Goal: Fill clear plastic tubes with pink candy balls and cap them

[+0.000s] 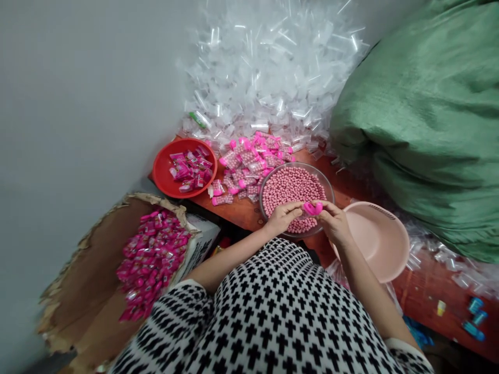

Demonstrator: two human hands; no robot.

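Note:
Over a round bowl [332, 187] of small pink balls [290, 187], both hands are closed on one small piece with a bright pink cap [312, 209]. My left hand [284, 216] pinches its left side, where a clear plastic part shows faintly below the cap. On the other side, my right hand [336, 223] grips the pink cap between thumb and fingers. The fingers partly hide the piece. Behind the bowl lies a heap of clear tubes with pink caps [249, 161], filled with pink balls.
A red bowl [158, 176] holds pink packets; more packets [156, 254] fill a torn cardboard box [89, 259] at left. Empty clear tubes [268, 62] are piled at the back. A pale pink basin [384, 244] and a big green sack [424, 114] stand at right.

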